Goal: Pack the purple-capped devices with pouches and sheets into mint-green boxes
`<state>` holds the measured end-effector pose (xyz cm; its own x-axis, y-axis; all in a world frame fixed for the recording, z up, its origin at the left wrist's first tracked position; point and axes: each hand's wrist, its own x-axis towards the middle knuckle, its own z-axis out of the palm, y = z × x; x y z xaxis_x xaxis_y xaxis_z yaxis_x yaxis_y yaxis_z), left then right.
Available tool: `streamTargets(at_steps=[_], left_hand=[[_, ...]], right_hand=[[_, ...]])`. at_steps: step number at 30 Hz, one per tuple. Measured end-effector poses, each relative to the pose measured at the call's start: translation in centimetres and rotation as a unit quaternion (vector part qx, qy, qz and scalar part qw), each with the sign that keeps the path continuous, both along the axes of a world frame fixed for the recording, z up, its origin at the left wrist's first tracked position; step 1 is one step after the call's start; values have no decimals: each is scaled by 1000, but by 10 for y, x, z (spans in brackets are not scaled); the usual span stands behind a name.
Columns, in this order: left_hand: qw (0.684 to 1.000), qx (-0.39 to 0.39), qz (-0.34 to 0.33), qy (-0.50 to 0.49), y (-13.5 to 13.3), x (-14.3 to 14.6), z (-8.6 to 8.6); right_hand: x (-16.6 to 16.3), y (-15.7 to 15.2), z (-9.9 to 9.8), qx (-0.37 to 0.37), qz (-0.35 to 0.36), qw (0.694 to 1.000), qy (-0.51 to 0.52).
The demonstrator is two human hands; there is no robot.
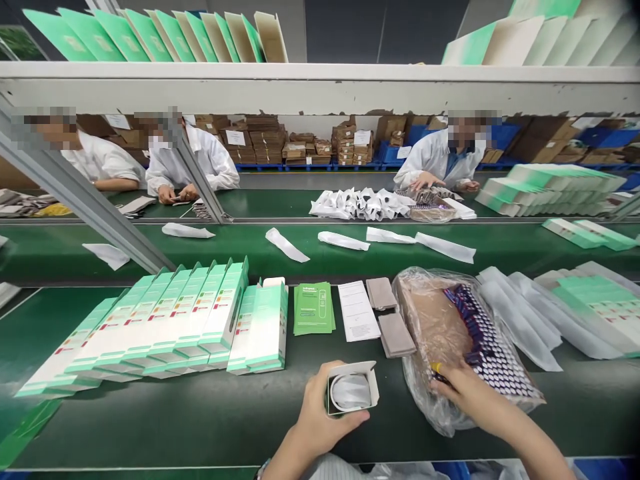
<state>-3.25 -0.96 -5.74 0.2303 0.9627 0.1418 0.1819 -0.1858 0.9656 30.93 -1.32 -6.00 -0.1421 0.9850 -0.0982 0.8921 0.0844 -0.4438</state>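
Observation:
My left hand is wrapped round a small white carton held end-on, its top flap open and a white pouch showing inside. My right hand reaches into a clear plastic bag on a brown tray packed with rows of small dark batteries. Its fingers pinch one item with a yellow tip at the bag's near edge. Green leaflets, a white sheet and grey pads lie just beyond the carton.
Rows of white-and-green boxes lie at the left, more boxes and white pouches at the right. White pouches ride the green belt. Three people in white coats work across the belt. Flat cartons stand on the overhead shelf.

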Motion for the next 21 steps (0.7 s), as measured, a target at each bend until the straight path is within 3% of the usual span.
streamTargets(at_steps=[3, 7, 9, 12, 14, 17, 21], left_hand=[[1000, 23, -11, -6, 0, 3, -3], [998, 39, -32, -23, -1, 8, -5], [999, 36, -33, -23, -1, 11, -4], [999, 40, -9, -16, 2, 19, -1], [999, 42, 13, -11, 6, 26, 4], [999, 45, 27, -7, 12, 35, 13], [998, 54, 23, -20, 17, 39, 20]], right_hand=[[2, -8, -8, 5, 10, 1000, 19], [3, -4, 5, 14, 21, 999, 24], [0, -1, 19, 89, -20, 995, 37], [-23, 0, 52, 258, -65, 961, 80], [-52, -2, 78, 327, -33, 939, 103], [-101, -6, 105, 373, 43, 924, 69], [-140, -3, 110, 341, 139, 930, -6]])
